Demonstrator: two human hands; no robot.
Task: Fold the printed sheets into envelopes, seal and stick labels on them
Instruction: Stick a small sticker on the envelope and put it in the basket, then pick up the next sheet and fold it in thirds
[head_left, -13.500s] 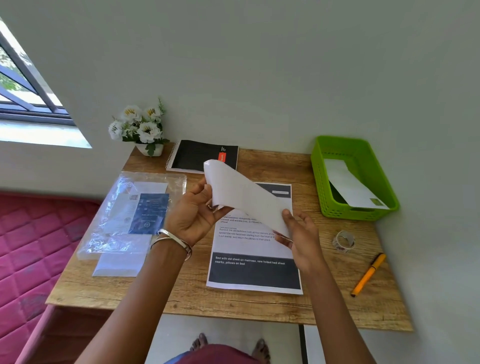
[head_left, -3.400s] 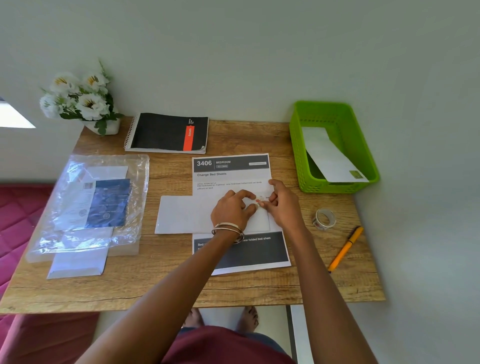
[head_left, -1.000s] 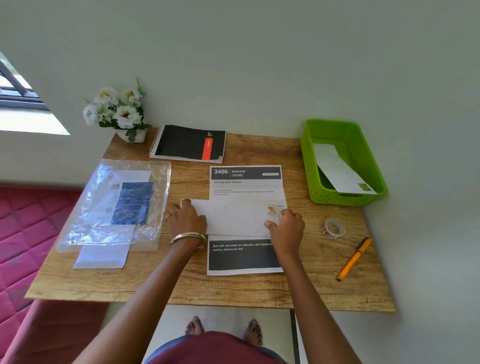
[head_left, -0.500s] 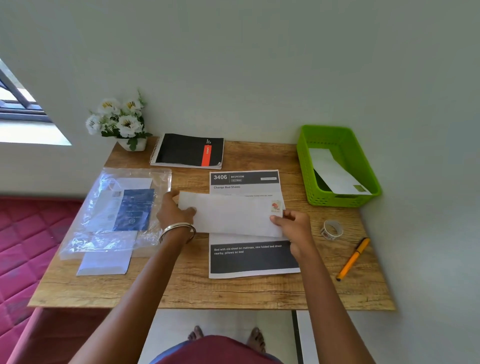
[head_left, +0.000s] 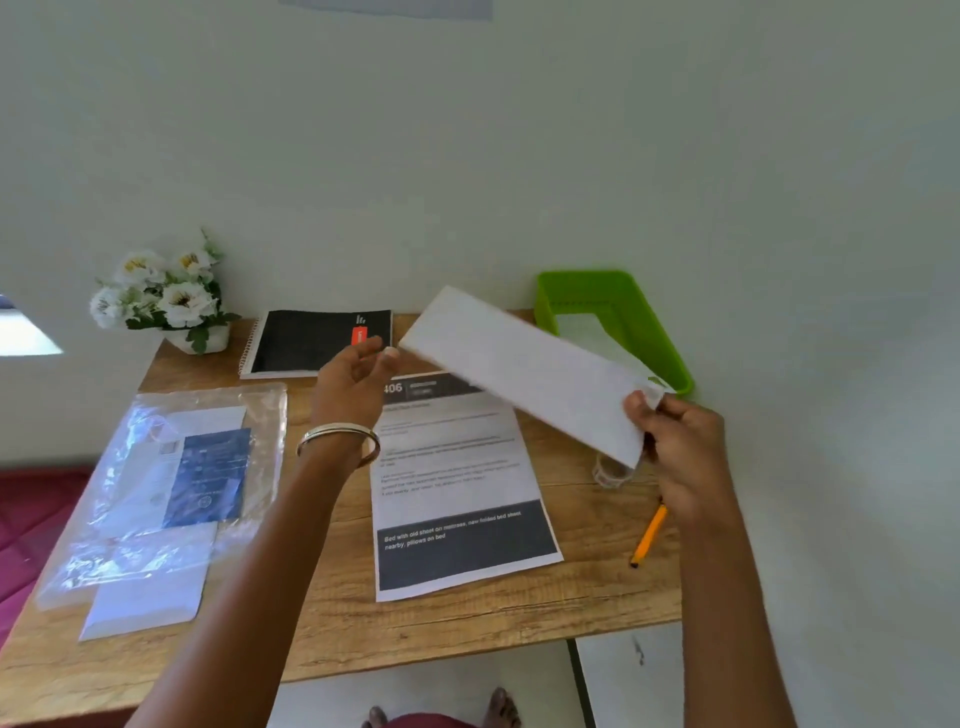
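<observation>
**One envelope lifted toward the tray, one sheet still flat**

The envelope (head_left: 524, 371) was held above the surface (head_left: 519, 618) at centre right of the frame, in front of the green tray (head_left: 670, 358), probably headed for it. The right hand (head_left: 675, 447) pinched its lower right end between curled fingers (head_left: 638, 404). The left hand (head_left: 353, 384) hung relaxed, holding nothing, fingertips just beside the envelope's upper left corner. A printed sheet (head_left: 457, 493) lay unfolded at lower centre, so folding, sealing and labelling remained.
</observation>
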